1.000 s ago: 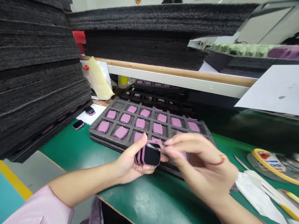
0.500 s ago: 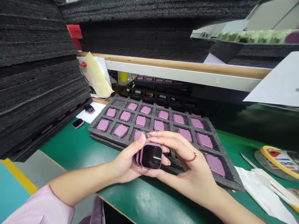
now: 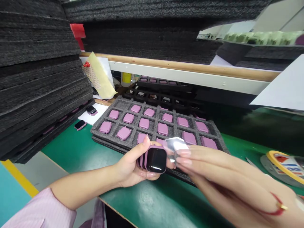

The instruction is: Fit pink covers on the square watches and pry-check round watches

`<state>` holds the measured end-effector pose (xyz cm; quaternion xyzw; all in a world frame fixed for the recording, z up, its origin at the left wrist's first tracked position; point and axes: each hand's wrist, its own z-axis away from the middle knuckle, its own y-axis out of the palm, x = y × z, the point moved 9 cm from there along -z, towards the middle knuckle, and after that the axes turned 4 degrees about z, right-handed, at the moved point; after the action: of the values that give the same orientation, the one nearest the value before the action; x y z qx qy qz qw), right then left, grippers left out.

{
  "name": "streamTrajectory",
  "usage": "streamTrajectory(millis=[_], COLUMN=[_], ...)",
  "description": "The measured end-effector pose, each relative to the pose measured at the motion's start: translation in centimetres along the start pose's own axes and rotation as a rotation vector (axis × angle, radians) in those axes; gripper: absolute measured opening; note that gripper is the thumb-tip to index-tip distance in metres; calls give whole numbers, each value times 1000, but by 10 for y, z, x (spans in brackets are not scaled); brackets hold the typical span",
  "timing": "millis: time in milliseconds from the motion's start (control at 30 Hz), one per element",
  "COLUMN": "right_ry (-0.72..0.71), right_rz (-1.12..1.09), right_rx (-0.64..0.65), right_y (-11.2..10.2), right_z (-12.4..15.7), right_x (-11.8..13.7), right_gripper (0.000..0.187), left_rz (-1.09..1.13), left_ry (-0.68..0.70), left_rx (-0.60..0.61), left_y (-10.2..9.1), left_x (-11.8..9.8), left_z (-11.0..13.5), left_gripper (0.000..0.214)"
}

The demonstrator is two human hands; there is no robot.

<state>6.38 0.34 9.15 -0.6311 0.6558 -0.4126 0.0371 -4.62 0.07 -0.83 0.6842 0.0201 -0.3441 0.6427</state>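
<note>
- The left hand (image 3: 133, 164) holds a small stack of purple-framed watches (image 3: 156, 160) just above the near edge of the foam tray, in front of the person.
- Its grip is closed around them, thumb along the upper left side and fingers underneath; the front one turns its black screen towards the viewer.
- The right hand (image 3: 225, 175), a red bracelet (image 3: 276, 207) at its wrist, is just right of the stack; its grip is pressed together, pinching a clear film (image 3: 175, 145).
- The film is blurred and shiny; whether it touches the front watch cannot be told.
- Behind the hands, the dark foam tray (image 3: 121, 105) lies on the green tabletop (image 3: 147, 196), with purple cases (image 3: 104, 127) in many of its compartments.
- Left of the tray, one dark-screened watch (image 3: 91, 110) lies on white paper (image 3: 101, 110), and another watch (image 3: 80, 125) is on the tabletop near it.
- Foam sheets (image 3: 40, 79) are piled high at far left; a yellow-rimmed roll (image 3: 273, 158) lies at right.
</note>
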Motion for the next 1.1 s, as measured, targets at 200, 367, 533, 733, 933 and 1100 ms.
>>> streamTrajectory(millis=[200, 367, 533, 733, 933, 1100], right_ry=[-114, -157, -206, -8, -19, -76], right_rz=[16, 135, 256, 71, 97, 96], right_rx=[115, 103, -5, 45, 29, 68], right_y=[18, 27, 32, 38, 30, 36], right_z=[6, 2, -9, -12, -17, -18], right_x=[22, 26, 27, 6, 6, 9], right_gripper=[38, 34, 58, 48, 49, 51], left_rz=[-52, -57, -173, -244, -162, -155], left_ry=[-3, 9, 95, 125, 62, 32], left_rx=[-74, -83, -109, -121, -99, -147], left_y=[-7, -7, -4, -9, -9, -8], left_x=[1, 0, -6, -6, -4, -3], left_z=[2, 2, 1, 3, 2, 3], left_gripper=[49, 53, 56, 55, 55, 62])
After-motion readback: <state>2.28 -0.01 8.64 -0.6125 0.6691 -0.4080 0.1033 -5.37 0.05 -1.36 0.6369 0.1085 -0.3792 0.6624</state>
